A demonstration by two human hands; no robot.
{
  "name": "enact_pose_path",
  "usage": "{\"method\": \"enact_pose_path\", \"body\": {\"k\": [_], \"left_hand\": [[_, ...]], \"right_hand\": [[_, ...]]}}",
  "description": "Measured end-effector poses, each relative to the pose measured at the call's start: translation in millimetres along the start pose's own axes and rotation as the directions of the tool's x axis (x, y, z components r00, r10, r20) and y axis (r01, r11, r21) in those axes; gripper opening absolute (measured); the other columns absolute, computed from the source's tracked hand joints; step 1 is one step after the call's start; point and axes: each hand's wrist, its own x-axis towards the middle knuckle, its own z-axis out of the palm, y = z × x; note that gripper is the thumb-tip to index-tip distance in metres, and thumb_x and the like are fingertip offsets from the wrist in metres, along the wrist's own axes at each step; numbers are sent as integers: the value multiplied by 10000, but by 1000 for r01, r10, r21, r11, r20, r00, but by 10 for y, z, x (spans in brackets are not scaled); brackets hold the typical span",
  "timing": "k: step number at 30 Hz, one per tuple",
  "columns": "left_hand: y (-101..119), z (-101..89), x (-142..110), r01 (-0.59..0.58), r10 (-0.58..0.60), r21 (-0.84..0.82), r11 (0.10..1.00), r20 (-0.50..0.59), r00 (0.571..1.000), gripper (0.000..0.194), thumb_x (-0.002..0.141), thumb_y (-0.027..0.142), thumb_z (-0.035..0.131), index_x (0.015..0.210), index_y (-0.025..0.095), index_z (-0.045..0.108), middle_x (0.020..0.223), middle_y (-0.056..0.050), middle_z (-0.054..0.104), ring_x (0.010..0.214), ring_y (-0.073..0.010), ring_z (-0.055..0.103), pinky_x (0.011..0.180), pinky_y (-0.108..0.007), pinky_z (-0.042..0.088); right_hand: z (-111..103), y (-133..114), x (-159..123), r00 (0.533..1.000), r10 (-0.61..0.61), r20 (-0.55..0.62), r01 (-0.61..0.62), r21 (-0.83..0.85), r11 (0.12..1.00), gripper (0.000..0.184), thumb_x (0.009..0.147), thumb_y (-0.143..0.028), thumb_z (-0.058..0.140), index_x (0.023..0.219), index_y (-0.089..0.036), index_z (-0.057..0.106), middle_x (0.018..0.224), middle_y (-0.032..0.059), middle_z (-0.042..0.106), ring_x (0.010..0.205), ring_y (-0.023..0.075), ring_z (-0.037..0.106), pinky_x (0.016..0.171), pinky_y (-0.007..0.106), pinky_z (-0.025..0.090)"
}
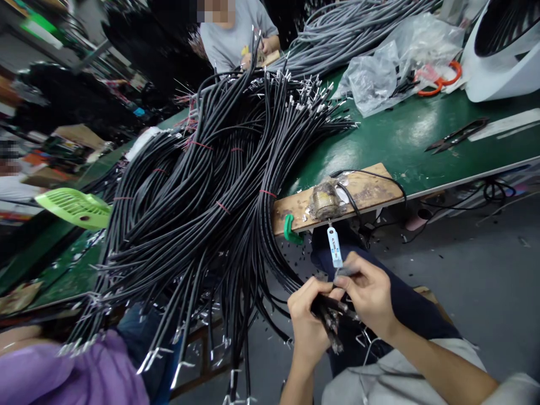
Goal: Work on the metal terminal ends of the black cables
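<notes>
My left hand [307,316] is closed around a bunch of black cables [327,325], whose stripped ends stick out below its fingers. Close beside it, my right hand [373,289] pinches a cable end, with a small grey piece at the fingertips that I cannot make out. Just above the fingertips hangs a light blue tag-shaped piece [334,247], joined at its top to the shaft of a small grimy motor [324,201]. The motor sits on a wooden board [375,185], and a green clamp [291,229] grips the board's front edge.
Heaped black cables [202,185] tied with red bands cover the green table [405,135]. Snips [458,135], orange-handled scissors [441,81], a plastic bag [375,73] and a white fan [506,50] lie right. A co-worker [236,36] sits opposite; a purple sleeve [84,374] shows left.
</notes>
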Motion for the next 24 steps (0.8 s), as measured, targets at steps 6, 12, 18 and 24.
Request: {"method": "enact_pose_path", "body": {"k": [6,12,18,24], "left_hand": [[24,-127,92,18,7,-205,979,123,992,144,854,219,603,731,159,648,621,1,573,554,-110,514,546,-212,366],[78,-108,122,68,-53,-187,980,86,995,225,857,261,593,658,156,605,579,15,529,523,-100,468,524,-213,329],[95,-100,103,88,-72,-111,990,145,987,336,912,236,472,592,153,537,535,21,491,501,-91,447,519,-210,309],[105,-63,94,139,-133,-63,988,86,987,353,922,270,448,591,161,504,529,23,463,482,-95,437,496,-217,306]], "right_hand": [[-167,-84,138,932,24,361,-64,100,993,167,820,-298,670,736,-164,616,689,26,569,646,141,511,611,282,445],[-310,-96,297,805,272,527,-438,219,872,214,786,-334,719,834,-157,609,764,13,595,709,113,582,669,224,482],[-287,-62,215,936,105,337,-195,247,949,178,703,-172,783,765,-184,617,757,16,673,707,144,664,691,259,531],[-238,19,47,952,-266,153,277,-55,959,209,721,-29,701,813,-208,642,715,28,683,644,174,636,610,313,524]]}}
